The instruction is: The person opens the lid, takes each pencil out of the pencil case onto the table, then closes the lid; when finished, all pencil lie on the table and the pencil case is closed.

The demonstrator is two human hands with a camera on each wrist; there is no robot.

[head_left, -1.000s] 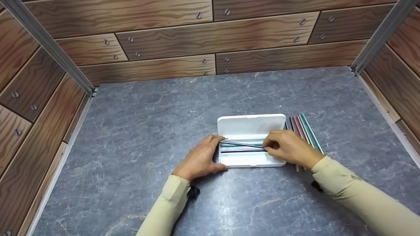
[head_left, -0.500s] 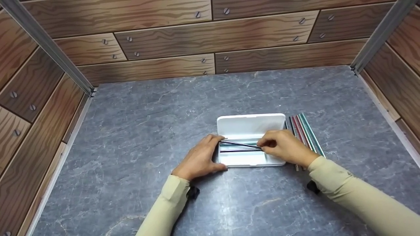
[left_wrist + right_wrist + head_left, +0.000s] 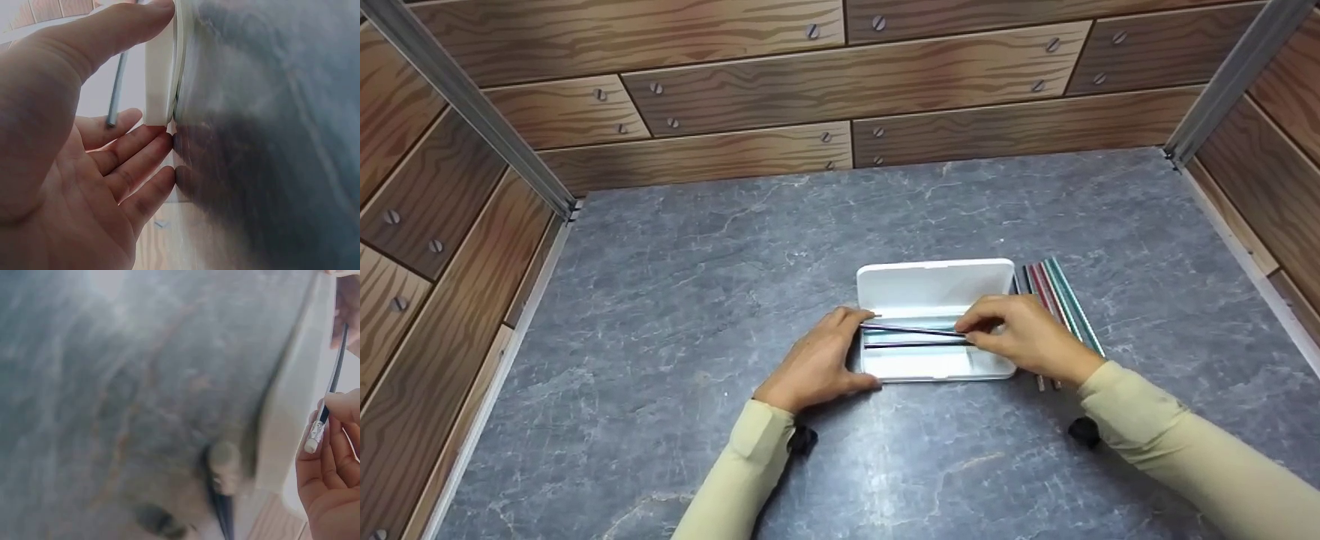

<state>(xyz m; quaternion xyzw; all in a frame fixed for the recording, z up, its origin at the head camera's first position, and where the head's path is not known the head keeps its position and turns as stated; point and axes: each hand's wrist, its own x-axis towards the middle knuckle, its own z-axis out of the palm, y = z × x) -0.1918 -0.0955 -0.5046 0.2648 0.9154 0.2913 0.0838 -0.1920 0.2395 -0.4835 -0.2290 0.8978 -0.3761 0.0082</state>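
A white pencil case point(image 3: 936, 289) lies with its lid raised. My right hand point(image 3: 1009, 334) pinches a dark pencil point(image 3: 911, 329) between thumb and fingers above the case. In the right wrist view this pencil's silver ferrule and white eraser point(image 3: 311, 445) stick out past the fingertips. Its other end reaches the left end of the case, beside my left index finger. My left hand point(image 3: 821, 364) rests against that end, thumb along the front corner and fingers loosely extended, as the left wrist view also shows. Inside the case lie a teal pencil point(image 3: 937, 323) and a dark purple pencil point(image 3: 911, 345).
Several pencils, black, red and teal point(image 3: 1069, 300), lie side by side right of the case, partly hidden by my right hand. Grey marbled tabletop point(image 3: 697, 285) surrounds the case. Wood-patterned walls point(image 3: 772, 97) and metal corner posts point(image 3: 1222, 82) bound the table.
My right hand slid slightly left, then back right. The held pencil now lies more level across the case, its near-hand end a little farther back. My left hand stays put.
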